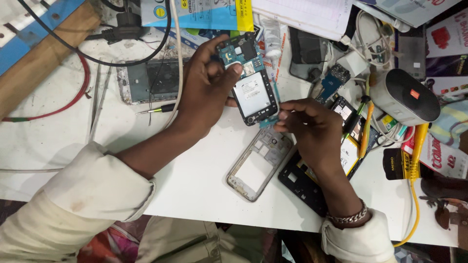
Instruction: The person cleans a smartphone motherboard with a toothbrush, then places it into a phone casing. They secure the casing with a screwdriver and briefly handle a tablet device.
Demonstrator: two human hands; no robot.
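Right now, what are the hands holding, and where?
The left hand grips the opened phone by its upper end. The right hand pinches a thin strip at the phone's lower corner.

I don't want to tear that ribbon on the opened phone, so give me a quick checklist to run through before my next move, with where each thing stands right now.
1. Left hand grips the opened phone firmly: ok, thumb and fingers wrap its upper part, lifted off the table.
2. Right hand has the thin teal strip pinched: ok, fingertips meet at the phone's lower right corner.
3. Strip free of its connector: cannot tell, too small.
4. Silver frame out of the way: ok, flat on the table below the phone.
5. Tweezers within reach: ok, lying left of the left hand.
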